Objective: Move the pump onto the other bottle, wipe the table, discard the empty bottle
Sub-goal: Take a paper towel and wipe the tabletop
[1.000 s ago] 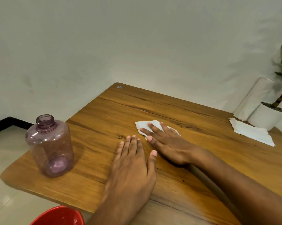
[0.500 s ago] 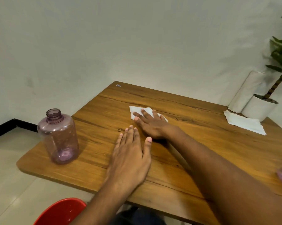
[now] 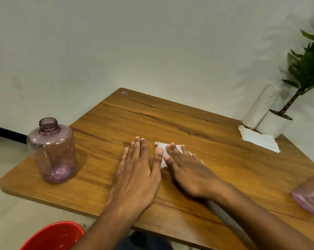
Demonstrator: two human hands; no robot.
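Observation:
An empty purple bottle (image 3: 52,150) with no cap stands upright near the left corner of the wooden table (image 3: 197,123). My right hand (image 3: 187,168) lies flat on a white tissue (image 3: 161,150) at the table's middle, fingers spread over it. My left hand (image 3: 137,173) rests flat on the wood just left of the tissue, its thumb touching the tissue's edge. A second purple bottle (image 3: 310,193) shows blurred at the right edge; its top and any pump are out of frame.
A white pot with a green plant (image 3: 275,123) stands at the far right corner beside a paper roll (image 3: 260,107). A loose tissue sheet (image 3: 259,138) lies before them. A red bin (image 3: 55,236) sits on the floor below the near left edge.
My right hand has slid the tissue back toward me and to the right, from the far middle of the table. The left hand has stayed flat in place.

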